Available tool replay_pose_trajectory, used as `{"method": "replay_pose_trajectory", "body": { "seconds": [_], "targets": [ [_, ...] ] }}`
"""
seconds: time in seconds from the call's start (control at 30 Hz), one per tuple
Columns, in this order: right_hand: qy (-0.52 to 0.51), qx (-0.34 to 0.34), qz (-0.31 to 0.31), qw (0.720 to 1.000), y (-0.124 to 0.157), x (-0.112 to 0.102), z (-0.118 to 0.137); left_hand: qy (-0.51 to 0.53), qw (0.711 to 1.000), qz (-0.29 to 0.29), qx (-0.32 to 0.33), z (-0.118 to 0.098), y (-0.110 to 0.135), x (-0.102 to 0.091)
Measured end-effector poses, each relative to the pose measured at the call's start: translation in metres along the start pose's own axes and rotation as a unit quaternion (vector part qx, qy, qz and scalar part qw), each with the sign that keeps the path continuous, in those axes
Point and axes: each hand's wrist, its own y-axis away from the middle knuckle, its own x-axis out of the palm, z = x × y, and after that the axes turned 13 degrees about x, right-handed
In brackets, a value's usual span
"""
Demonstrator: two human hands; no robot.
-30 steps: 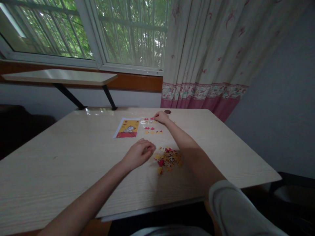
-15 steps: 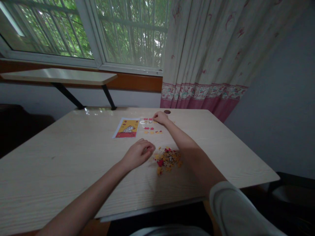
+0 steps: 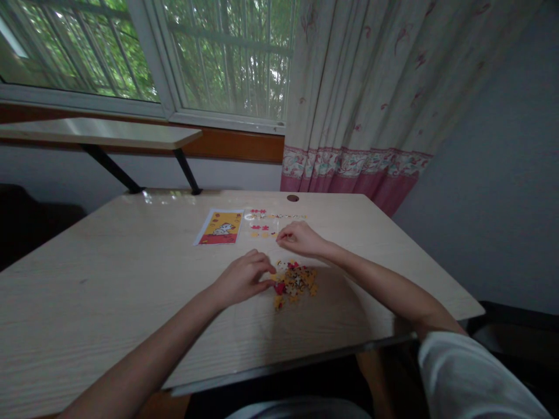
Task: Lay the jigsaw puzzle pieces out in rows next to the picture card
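Note:
A heap of small red and yellow puzzle pieces (image 3: 295, 283) lies on the pale wooden table (image 3: 131, 279). My left hand (image 3: 244, 276) rests at the heap's left edge, fingers curled, pinching what looks like a piece. My right hand (image 3: 299, 238) hovers just beyond the heap, fingers curled down; whether it holds anything is hidden. Farther back lie rows of sorted pieces (image 3: 264, 224) and a picture card (image 3: 218, 227) with a yellow and red cartoon image.
A round cable hole (image 3: 292, 198) sits near the table's far edge. A narrow shelf on black brackets (image 3: 100, 132) runs under the window. A flowered curtain (image 3: 362, 99) hangs at the back right, beside a grey wall.
My right hand has drawn back from the sorted rows near the far edge to just above the heap. My left hand has shifted slightly toward the heap.

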Motion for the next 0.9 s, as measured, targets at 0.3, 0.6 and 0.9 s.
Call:
{"method": "replay_pose_trajectory", "body": {
  "seconds": [0.3, 0.6, 0.9],
  "targets": [
    [-0.014, -0.015, 0.018, 1.0, 0.041, 0.004, 0.011, 0.064, 0.998, -0.023, -0.01, 0.0, -0.003, 0.003],
    [-0.066, -0.018, 0.005, 0.998, 0.048, 0.01, 0.014, 0.296, 0.931, -0.161, -0.137, 0.003, -0.005, 0.009],
    [-0.073, 0.045, -0.069, 0.994, 0.051, 0.019, 0.029, 0.415, 0.843, -0.274, -0.206, 0.01, -0.01, 0.013]
  ]
}}
